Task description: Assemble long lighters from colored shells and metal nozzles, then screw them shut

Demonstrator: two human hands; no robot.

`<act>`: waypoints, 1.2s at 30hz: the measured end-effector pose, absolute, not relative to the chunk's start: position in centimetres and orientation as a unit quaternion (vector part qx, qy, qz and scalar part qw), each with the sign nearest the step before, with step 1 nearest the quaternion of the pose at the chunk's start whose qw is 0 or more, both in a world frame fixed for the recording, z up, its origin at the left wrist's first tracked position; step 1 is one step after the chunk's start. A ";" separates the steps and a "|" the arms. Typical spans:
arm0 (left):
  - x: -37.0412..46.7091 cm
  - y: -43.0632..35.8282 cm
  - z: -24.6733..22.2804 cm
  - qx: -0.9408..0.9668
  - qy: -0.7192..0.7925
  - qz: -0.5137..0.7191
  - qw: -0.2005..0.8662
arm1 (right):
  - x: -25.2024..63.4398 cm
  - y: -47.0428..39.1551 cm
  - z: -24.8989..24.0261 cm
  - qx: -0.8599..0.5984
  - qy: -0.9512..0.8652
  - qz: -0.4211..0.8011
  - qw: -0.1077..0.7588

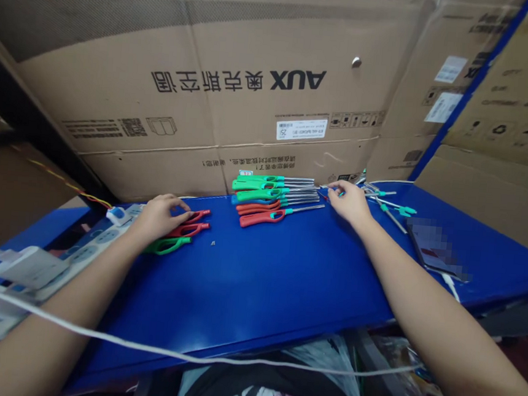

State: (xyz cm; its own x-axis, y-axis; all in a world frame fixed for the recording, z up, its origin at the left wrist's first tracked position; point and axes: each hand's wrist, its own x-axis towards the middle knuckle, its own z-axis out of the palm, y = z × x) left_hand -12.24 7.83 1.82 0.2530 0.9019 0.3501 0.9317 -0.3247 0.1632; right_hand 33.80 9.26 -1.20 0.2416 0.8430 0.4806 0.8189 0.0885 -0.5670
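Observation:
My left hand (163,214) is curled with thumb and fingers closing on a red lighter handle (200,215) at the left of the table. Just below it lie a second red lighter handle (199,228) and a green lighter handle (172,245), both without metal tubes. In the middle is a row of long-nosed gas lighters, green ones (259,194) at the back and a red one (265,218) in front, tubes pointing right. My right hand (351,202) is by the tube tips, fingertips pinched; what they hold is too small to make out.
Loose metal tubes with teal parts (394,215) lie at the right, beside a phone (435,247) on a cable. A power strip (98,242) with plugs lines the left. Cardboard (241,36) walls the back. A white cable (213,360) crosses the front. Tiny metal bits (212,243) lie mid-table.

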 end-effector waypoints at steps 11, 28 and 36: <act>-12.7 9.4 0.4 -0.805 -0.565 -0.180 0.009 | 33.1 9.0 -1.0 -0.620 -0.630 0.032 0.466; -13.2 10.1 -0.6 -0.764 -0.622 -0.171 0.021 | 30.6 7.7 -0.6 -0.534 -0.699 0.019 0.475; -11.0 7.6 2.0 -0.731 -0.602 -0.310 0.086 | 29.3 6.6 0.1 -0.538 -0.691 0.080 0.476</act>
